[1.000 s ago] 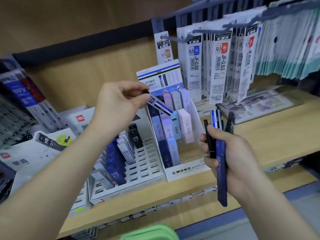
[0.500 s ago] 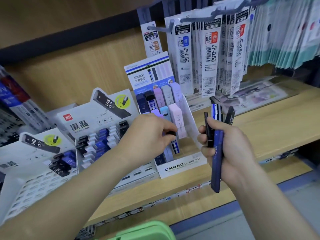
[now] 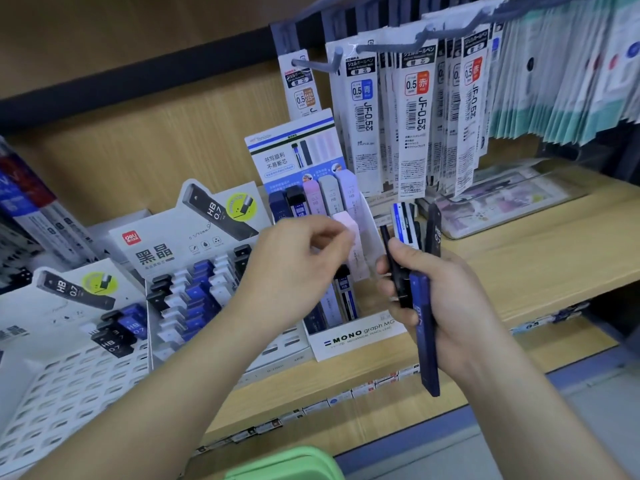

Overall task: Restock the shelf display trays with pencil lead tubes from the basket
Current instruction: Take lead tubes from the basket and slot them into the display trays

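item: blue-and-white striped lead tube, one unit, transferred. a second earlier it was pinched in the left hand above the displays, and half a second earlier that hand was pushing it down into the mono tray. at this moment it stood seated in a front slot of that tray, black cap up. the left hand had lifted clear, its fingers loosely curled with nothing seen between them. judged: one tube restocked, hand free for the next. stock in hand: the right hand was wrapped tightly round a bundle of tubes just right of the tray, over the front edge of the wooden shelf. the bundle held a navy tube marked "hb 0.7", black tubes and a blue-striped one at the top. source: green basket, only its rim showing below the shelf's front edge. legible: tray front "mono graph mg". the deli trays toward the shelf's left end read "deli", "黑晶" and "hb 0.7". the hanging refill packs along the back read "zebra", "jf-0.5" and "0.5".
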Motion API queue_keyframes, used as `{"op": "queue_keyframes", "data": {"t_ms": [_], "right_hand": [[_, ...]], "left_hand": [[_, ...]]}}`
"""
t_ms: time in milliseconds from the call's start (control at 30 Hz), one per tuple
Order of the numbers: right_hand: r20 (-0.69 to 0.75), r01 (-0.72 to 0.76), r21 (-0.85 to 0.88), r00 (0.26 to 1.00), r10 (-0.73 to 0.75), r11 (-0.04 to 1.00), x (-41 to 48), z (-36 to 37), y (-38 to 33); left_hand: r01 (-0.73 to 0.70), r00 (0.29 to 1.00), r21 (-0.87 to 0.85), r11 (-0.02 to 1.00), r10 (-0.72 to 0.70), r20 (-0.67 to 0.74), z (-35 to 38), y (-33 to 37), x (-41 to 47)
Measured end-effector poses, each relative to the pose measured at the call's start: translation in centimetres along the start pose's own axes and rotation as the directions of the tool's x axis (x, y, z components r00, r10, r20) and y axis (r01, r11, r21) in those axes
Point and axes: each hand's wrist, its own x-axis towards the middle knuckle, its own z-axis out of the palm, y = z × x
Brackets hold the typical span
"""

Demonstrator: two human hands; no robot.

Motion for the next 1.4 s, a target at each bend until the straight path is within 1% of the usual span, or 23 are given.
{"op": "queue_keyframes", "data": {"t_ms": [33,67,100,133,300,367,500,567,633,700,733,767,800,833,900,933,967,1000,1067,1133,1200,1300,1400], "right_hand": [[0.028,0.017,-0.029,0.999,-0.017,0.999,-0.2,0.2,-0.1],[0.048,0.035,-0.059,0.998,-0.032,0.998,-0.3,0.3,-0.1],[0.063,0.052,-0.090,0.997,-0.047,0.995,-0.5,0.4,-0.1],[0.072,0.067,-0.120,0.996,-0.058,0.991,-0.6,0.5,0.0],[0.104,0.100,-0.207,0.991,-0.080,0.973,-0.8,0.5,0.0],[0.163,0.128,-0.225,0.982,-0.093,0.966,-1.0,0.4,-0.1],[0.253,0.157,-0.281,0.964,-0.084,0.947,-1.3,0.4,-0.4],[0.270,0.156,-0.285,0.960,-0.077,0.946,-1.2,0.3,-0.5],[0.274,0.144,-0.289,0.960,-0.062,0.947,-1.1,0.1,-0.5],[0.256,0.125,-0.295,0.966,-0.047,0.947,-1.1,-0.1,-0.4],[0.234,0.113,-0.292,0.971,-0.043,0.950,-1.0,-0.1,-0.4],[0.202,0.096,-0.279,0.979,-0.040,0.956,-1.0,-0.2,-0.4],[0.163,0.078,-0.254,0.986,-0.037,0.964,-0.9,-0.3,-0.5],[0.121,0.060,-0.222,0.992,-0.034,0.973,-0.8,-0.5,-0.6],[0.032,0.037,-0.157,0.999,-0.033,0.987,-0.6,-0.8,-0.8],[-0.017,0.029,-0.135,0.999,-0.032,0.990,-0.5,-1.0,-0.9],[-0.064,0.022,-0.122,0.998,-0.030,0.992,-0.3,-1.2,-0.9],[-0.100,0.017,-0.116,0.995,-0.029,0.993,-0.2,-1.5,-0.9],[-0.134,0.013,-0.116,0.991,-0.028,0.993,-0.1,-1.7,-0.9],[-0.134,0.011,-0.117,0.991,-0.027,0.993,-0.2,-1.7,-1.0],[-0.119,0.012,-0.118,0.993,-0.026,0.993,-0.3,-1.6,-1.0],[-0.106,0.013,-0.119,0.994,-0.026,0.993,-0.3,-1.5,-1.0],[-0.109,0.013,-0.122,0.994,-0.027,0.992,-0.3,-1.5,-1.0]], "left_hand": [[0.095,0.994,-0.208,0.974,-0.084,0.065,-0.2,0.5,0.1],[0.192,0.977,-0.352,0.916,-0.145,0.155,-0.3,0.9,0.2],[0.264,0.956,-0.414,0.871,-0.178,0.234,-0.4,1.2,0.3],[0.307,0.938,-0.437,0.845,-0.193,0.287,-0.3,1.4,0.4],[0.418,0.903,-0.574,0.704,-0.254,0.347,-0.2,1.2,0.5],[0.421,0.903,-0.601,0.679,-0.254,0.346,-0.4,1.2,0.7],[0.344,0.938,-0.635,0.691,-0.232,0.256,-0.9,1.3,1.1],[0.329,0.944,-0.669,0.666,-0.247,0.218,-1.1,1.3,1.3],[0.313,0.943,-0.761,0.568,-0.280,0.179,-1.4,1.3,1.4],[0.274,0.944,-0.869,0.411,-0.290,0.160,-1.9,1.3,1.4],[0.256,0.947,-0.898,0.359,-0.281,0.157,-2.2,1.4,1.3],[0.251,0.950,-0.898,0.362,-0.269,0.157,-2.6,1.4,1.2],[0.258,0.954,-0.866,0.428,-0.256,0.158,-2.9,1.3,1.0],[0.265,0.958,-0.796,0.543,-0.241,0.155,-3.2,1.1,0.9],[0.254,0.967,-0.541,0.802,-0.197,0.161,-3.4,0.8,0.7],[0.231,0.970,-0.388,0.892,-0.178,0.167,-3.4,0.7,0.8],[0.201,0.971,-0.252,0.946,-0.160,0.175,-3.3,0.6,0.8],[0.163,0.974,-0.136,0.977,-0.137,0.182,-3.1,0.4,0.8],[0.050,0.974,0.087,0.995,-0.067,0.214,-2.7,0.3,0.8],[-0.060,0.962,0.237,0.970,-0.007,0.272,-2.2,0.3,0.8],[-0.148,0.946,0.305,0.941,0.045,0.320,-1.7,0.3,0.9],[-0.244,0.923,0.357,0.902,0.102,0.372,-0.8,0.2,1.0],[-0.256,0.928,0.387,0.886,0.113,0.355,0.1,-0.1,0.9]]}}
